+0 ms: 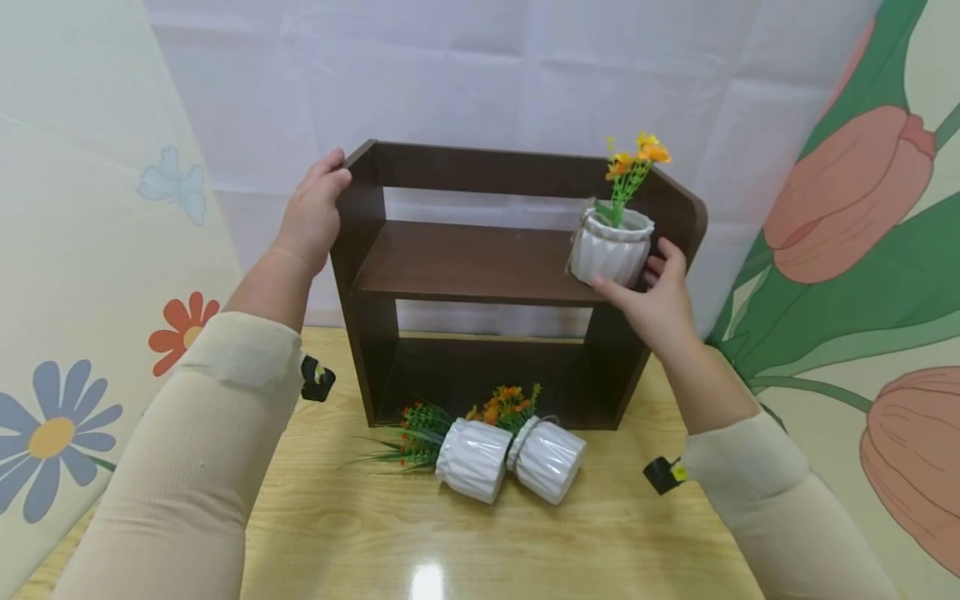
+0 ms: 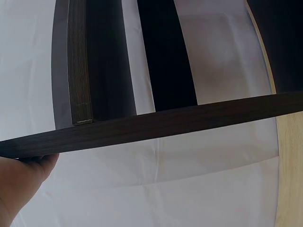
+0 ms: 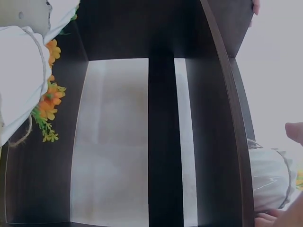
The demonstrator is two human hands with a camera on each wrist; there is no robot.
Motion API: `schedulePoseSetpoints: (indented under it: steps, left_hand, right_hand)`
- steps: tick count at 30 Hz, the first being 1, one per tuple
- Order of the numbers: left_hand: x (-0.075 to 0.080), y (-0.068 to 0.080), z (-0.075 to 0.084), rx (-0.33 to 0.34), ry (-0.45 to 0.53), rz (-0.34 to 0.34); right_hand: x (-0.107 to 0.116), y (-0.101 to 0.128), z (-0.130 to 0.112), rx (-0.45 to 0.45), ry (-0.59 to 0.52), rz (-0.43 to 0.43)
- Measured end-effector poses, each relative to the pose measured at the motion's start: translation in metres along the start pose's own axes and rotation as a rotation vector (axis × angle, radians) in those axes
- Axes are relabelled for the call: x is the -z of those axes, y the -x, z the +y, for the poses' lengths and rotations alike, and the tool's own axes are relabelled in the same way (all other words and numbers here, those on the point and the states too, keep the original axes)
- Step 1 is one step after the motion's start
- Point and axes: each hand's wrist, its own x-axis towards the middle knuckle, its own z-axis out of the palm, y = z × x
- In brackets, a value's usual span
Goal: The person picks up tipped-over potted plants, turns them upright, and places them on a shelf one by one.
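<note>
A dark brown two-tier shelf (image 1: pixel 465 258) stands upright on the table. At its upper left side panel (image 1: pixel 358 208) my left hand (image 1: pixel 309 212) grips the edge, with part of the fingers hidden behind it. A white ribbed flowerpot (image 1: pixel 611 250) with orange and yellow artificial flowers (image 1: pixel 633 162) stands at the right end of the upper board. Around its lower right side is my right hand (image 1: pixel 660 296), thumb in front and fingers between pot and side panel. In the right wrist view the thumb (image 3: pixel 294 132) sits apart from the pot while the fingers (image 3: pixel 269 217) are against it.
Two more white flowerpots lie on their sides before the shelf: one (image 1: pixel 474 460) with red-dotted greenery (image 1: pixel 420 433), the other (image 1: pixel 547 458) with orange flowers (image 1: pixel 506 406). The wooden table (image 1: pixel 360 533) spans the foreground. A white cloth (image 1: pixel 465 75) hangs behind, with flower-printed cloths at both sides.
</note>
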Motion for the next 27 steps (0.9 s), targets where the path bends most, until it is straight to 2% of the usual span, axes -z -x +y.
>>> schedulePoseSetpoints:
  steps: [8,21,27]
  left_hand:
    - [0.0,0.0,0.0,-0.003,0.004,0.002]
    - [-0.001,0.0,0.0,-0.002,-0.008,0.001]
    - [0.0,0.0,-0.001,-0.002,-0.001,-0.001]
  right_hand:
    - [0.005,0.015,0.008,0.073,-0.058,-0.043]
    - [0.004,0.035,0.026,0.17,-0.022,-0.157]
    - [-0.001,0.046,0.035,0.184,-0.103,-0.191]
